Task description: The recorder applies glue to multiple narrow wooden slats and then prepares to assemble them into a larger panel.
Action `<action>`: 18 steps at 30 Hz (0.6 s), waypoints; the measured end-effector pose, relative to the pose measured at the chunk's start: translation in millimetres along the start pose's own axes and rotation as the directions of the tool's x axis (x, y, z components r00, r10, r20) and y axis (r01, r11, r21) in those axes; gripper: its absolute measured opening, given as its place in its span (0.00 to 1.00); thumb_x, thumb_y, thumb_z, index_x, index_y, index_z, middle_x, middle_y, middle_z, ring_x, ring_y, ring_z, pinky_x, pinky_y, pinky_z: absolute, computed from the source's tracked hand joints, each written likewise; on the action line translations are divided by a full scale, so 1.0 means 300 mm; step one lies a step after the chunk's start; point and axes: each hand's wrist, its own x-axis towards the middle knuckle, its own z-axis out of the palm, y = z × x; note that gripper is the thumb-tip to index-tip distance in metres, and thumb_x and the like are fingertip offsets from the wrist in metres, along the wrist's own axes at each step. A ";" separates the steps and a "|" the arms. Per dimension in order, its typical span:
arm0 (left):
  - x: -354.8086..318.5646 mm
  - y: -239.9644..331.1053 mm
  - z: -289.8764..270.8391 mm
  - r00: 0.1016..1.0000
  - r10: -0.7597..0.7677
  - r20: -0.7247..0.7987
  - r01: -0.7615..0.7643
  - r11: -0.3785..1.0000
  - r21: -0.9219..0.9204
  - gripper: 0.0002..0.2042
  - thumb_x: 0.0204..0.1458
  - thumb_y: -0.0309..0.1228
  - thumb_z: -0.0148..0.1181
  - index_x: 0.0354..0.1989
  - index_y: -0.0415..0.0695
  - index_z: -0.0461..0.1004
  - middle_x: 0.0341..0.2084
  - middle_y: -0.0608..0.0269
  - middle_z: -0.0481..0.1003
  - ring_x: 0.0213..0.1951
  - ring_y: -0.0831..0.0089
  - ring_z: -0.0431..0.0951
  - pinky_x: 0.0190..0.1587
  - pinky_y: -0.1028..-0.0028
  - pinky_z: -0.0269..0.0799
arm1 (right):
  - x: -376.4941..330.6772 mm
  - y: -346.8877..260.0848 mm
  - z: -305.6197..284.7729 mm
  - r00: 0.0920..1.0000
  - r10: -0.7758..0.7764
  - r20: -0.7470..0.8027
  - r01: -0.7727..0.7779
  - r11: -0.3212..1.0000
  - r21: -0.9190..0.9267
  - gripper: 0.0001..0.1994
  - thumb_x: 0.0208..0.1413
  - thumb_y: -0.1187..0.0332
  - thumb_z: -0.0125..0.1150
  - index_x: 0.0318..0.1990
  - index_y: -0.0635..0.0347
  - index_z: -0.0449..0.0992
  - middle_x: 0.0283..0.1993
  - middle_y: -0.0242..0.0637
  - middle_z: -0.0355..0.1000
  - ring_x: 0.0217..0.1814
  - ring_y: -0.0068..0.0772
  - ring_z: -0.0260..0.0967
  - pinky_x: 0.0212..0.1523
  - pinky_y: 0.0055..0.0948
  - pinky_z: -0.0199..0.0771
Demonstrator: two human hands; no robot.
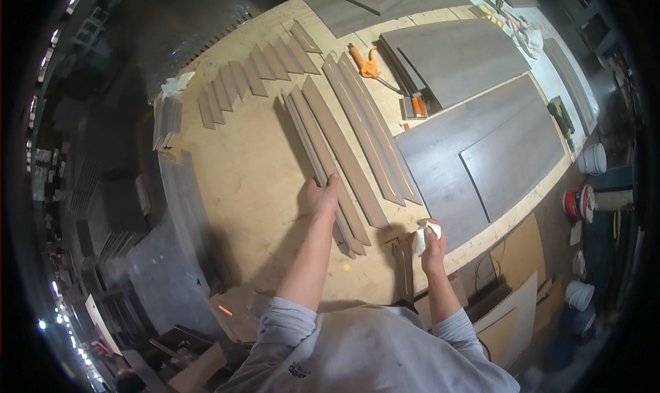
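Note:
My left hand [324, 195] rests its fingers on a stack of long narrow grey-brown strips [313, 142] that lie on the plywood workbench [240, 180]. My right hand [432, 240] grips a crumpled white cloth [421, 239] near the bench's front edge, just beyond the near ends of the strips. A second group of long strips [371, 132] lies to the right of the first, apart from both hands.
Short angled strips [254, 77] fan out at the far left. Large grey panels [481, 152] cover the bench's right side. An orange tool [364, 63] and a small orange-and-grey block [415, 105] lie beyond the strips. Buckets [591, 159] stand on the floor at right.

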 end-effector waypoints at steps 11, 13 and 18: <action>0.093 -0.121 -0.131 0.989 -0.004 -0.148 0.022 0.992 0.125 0.18 0.58 0.39 0.59 0.45 0.33 0.76 0.41 0.41 0.79 0.46 0.50 0.80 0.50 0.58 0.73 | -0.002 -0.076 0.100 0.997 0.012 0.078 -0.023 0.990 0.138 0.26 0.59 0.46 0.54 0.52 0.60 0.70 0.23 0.33 0.66 0.21 0.29 0.66 0.22 0.29 0.65; 0.093 -0.125 -0.135 0.986 0.052 -0.160 -0.028 0.988 0.149 0.17 0.58 0.38 0.58 0.45 0.34 0.76 0.41 0.41 0.79 0.45 0.48 0.80 0.50 0.57 0.73 | 0.002 -0.071 0.111 0.996 0.010 0.084 -0.021 0.992 0.127 0.27 0.59 0.45 0.54 0.53 0.61 0.69 0.22 0.34 0.66 0.20 0.30 0.65 0.22 0.30 0.65; 0.087 -0.085 -0.166 0.980 0.165 -0.115 -0.115 0.929 0.351 0.18 0.57 0.38 0.59 0.50 0.37 0.74 0.41 0.40 0.78 0.50 0.49 0.78 0.54 0.56 0.71 | 0.000 -0.046 0.119 0.993 0.040 0.115 -0.061 0.980 0.188 0.28 0.61 0.43 0.52 0.56 0.57 0.68 0.23 0.32 0.66 0.21 0.28 0.65 0.24 0.29 0.64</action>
